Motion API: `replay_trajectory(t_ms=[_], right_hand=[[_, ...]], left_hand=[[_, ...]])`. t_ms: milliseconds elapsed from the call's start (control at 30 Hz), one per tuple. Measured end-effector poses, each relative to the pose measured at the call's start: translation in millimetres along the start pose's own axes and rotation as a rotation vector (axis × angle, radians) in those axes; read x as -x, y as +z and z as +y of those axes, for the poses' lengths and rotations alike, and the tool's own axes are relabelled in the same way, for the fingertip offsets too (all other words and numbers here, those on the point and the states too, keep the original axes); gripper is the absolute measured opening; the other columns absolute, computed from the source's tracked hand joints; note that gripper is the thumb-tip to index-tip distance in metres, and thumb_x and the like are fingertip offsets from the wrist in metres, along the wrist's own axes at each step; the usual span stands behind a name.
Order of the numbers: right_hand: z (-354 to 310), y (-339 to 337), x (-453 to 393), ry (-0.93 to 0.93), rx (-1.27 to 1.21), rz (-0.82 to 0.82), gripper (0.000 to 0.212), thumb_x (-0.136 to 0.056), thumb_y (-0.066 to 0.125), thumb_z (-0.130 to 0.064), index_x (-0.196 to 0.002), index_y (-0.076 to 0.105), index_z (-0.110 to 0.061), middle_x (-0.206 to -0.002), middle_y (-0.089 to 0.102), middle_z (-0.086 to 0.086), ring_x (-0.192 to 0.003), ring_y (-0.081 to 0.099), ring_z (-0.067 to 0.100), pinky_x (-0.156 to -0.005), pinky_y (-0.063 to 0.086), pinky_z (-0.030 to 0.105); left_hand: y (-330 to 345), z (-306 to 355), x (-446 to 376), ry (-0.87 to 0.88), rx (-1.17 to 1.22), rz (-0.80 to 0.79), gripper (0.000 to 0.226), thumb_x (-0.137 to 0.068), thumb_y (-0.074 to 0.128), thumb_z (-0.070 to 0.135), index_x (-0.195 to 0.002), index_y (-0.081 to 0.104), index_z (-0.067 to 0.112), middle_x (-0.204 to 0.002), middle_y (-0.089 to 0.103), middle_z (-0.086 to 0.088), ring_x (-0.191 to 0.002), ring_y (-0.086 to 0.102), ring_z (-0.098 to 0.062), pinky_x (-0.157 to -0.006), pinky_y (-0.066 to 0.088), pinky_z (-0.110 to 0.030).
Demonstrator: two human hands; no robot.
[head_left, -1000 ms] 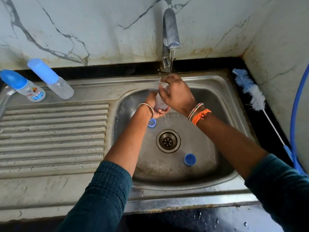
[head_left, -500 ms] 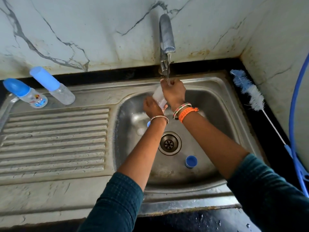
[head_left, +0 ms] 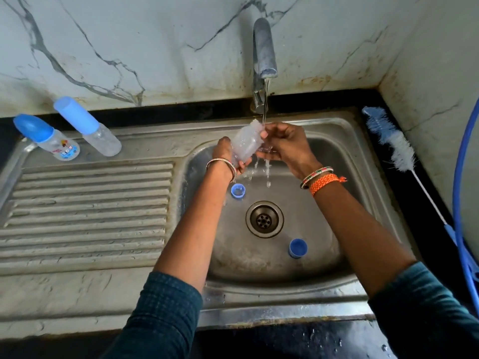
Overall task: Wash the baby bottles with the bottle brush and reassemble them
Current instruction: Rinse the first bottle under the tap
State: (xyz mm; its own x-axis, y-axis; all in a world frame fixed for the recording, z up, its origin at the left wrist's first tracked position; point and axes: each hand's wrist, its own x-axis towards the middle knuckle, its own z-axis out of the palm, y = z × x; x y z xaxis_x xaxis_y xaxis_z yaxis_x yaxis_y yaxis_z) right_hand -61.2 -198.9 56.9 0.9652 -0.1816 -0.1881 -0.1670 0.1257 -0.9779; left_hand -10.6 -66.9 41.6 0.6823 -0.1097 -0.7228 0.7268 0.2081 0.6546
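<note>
Marble-patterned wall tiles, stained along the bottom edge, back a steel sink (head_left: 344,141) set into a dark counter (head_left: 427,203), with a ribbed draining board (head_left: 88,211) on its left side. From the head view, the tap (head_left: 263,47) is running a thin stream into the basin.

Under that stream the left hand (head_left: 225,156) wraps its fingers round the lower part of a clear bottle (head_left: 246,143), tilted so its open neck points up toward the water. The right hand (head_left: 285,146) has its fingertips curled onto the bottle's neck and upper side; its grip looks like a light pinch. Water spills off below both hands.

Two blue pieces lie loose in the basin: a ring (head_left: 238,190) just below the left wrist and a cap (head_left: 297,248) nearer the front, right of the drain (head_left: 264,219). Two capped bottles (head_left: 98,130) lie on their sides at the back of the draining board. The bottle brush (head_left: 394,141) rests on the counter to the right, well apart from the hands, beside a blue hose (head_left: 460,161).

This looks like rinsing. To do it well, I'd turn the neck squarely under the stream so the inside fills, then tip it out fully, keeping a firm hold since wet plastic slips. The brush lies within reach if scrubbing is needed.
</note>
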Motion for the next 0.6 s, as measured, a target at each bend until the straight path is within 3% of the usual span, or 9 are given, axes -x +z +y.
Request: replay_trajectory(t_ms=[133,233,300,333,400,467,533,600], right_hand=[[5,1,4,0.045,0.040,0.082,0.006,-0.086,0.068,-0.009,-0.088,0.067,-0.004,-0.092,0.070,0.020,-0.069,0.068,0.023,-0.064,0.060,0.033],[8,1,1,0.091,0.109,0.134,0.031,-0.085,0.071,-0.027,-0.085,0.064,0.003,-0.081,0.069,0.020,-0.070,0.070,0.027,-0.065,0.061,0.034],[9,0,-1,0.092,0.146,0.113,0.029,-0.089,0.066,-0.027,-0.082,0.061,0.001,-0.083,0.067,0.020,-0.076,0.068,0.029,-0.074,0.060,0.040],[9,-1,-2,0.079,0.150,0.066,0.023,-0.093,0.061,-0.021,-0.080,0.059,-0.002,-0.085,0.065,0.017,-0.078,0.066,0.027,-0.077,0.059,0.039],[9,-3,-1,0.056,0.119,-0.048,0.018,-0.097,0.051,-0.005,-0.080,0.056,-0.010,-0.088,0.061,0.006,-0.083,0.062,0.017,-0.080,0.056,0.030],[10,-6,1,0.084,0.104,-0.112,0.027,-0.094,0.046,0.008,-0.088,0.060,-0.014,-0.097,0.063,0.000,-0.091,0.062,0.013,-0.085,0.054,0.028],[9,-10,0,0.126,0.063,-0.134,0.034,-0.091,0.044,0.014,-0.096,0.063,-0.014,-0.103,0.065,0.004,-0.096,0.063,0.018,-0.088,0.055,0.029],[6,-9,-3,0.188,-0.019,-0.099,0.021,-0.094,0.048,0.003,-0.099,0.063,-0.010,-0.104,0.066,0.009,-0.094,0.064,0.023,-0.086,0.055,0.032]], left_hand=[[-1,-4,-1,0.016,0.030,0.035,0.026,-0.094,0.036,0.030,-0.083,0.050,0.011,-0.073,0.054,-0.008,-0.054,0.047,-0.019,-0.036,0.039,-0.013],[-1,-15,-9,0.415,-0.172,0.199,0.028,-0.094,0.043,0.023,-0.068,0.046,0.014,-0.069,0.051,-0.007,-0.054,0.049,-0.018,-0.034,0.040,-0.018],[-3,-21,-10,0.680,-0.319,0.242,0.027,-0.094,0.045,0.020,-0.067,0.043,0.016,-0.065,0.046,-0.002,-0.053,0.047,-0.014,-0.034,0.044,-0.022],[-4,-22,-11,0.699,-0.319,0.226,0.024,-0.095,0.046,0.021,-0.072,0.044,0.016,-0.068,0.048,-0.003,-0.056,0.049,-0.014,-0.037,0.045,-0.022],[-8,-21,-14,0.534,-0.200,0.127,0.018,-0.095,0.048,0.029,-0.087,0.050,0.014,-0.080,0.054,-0.006,-0.065,0.055,-0.018,-0.040,0.047,-0.022],[-13,-19,-16,0.359,-0.170,0.064,0.036,-0.093,0.051,0.044,-0.102,0.054,0.010,-0.087,0.060,-0.008,-0.067,0.058,-0.019,-0.039,0.045,-0.021],[-17,-21,-21,0.402,-0.253,0.047,0.044,-0.090,0.054,0.049,-0.105,0.054,0.008,-0.090,0.061,-0.008,-0.069,0.059,-0.019,-0.038,0.043,-0.020],[-18,-25,-20,0.498,-0.217,0.002,0.032,-0.091,0.059,0.039,-0.099,0.050,0.010,-0.095,0.059,-0.007,-0.078,0.061,-0.021,-0.044,0.050,-0.024]])
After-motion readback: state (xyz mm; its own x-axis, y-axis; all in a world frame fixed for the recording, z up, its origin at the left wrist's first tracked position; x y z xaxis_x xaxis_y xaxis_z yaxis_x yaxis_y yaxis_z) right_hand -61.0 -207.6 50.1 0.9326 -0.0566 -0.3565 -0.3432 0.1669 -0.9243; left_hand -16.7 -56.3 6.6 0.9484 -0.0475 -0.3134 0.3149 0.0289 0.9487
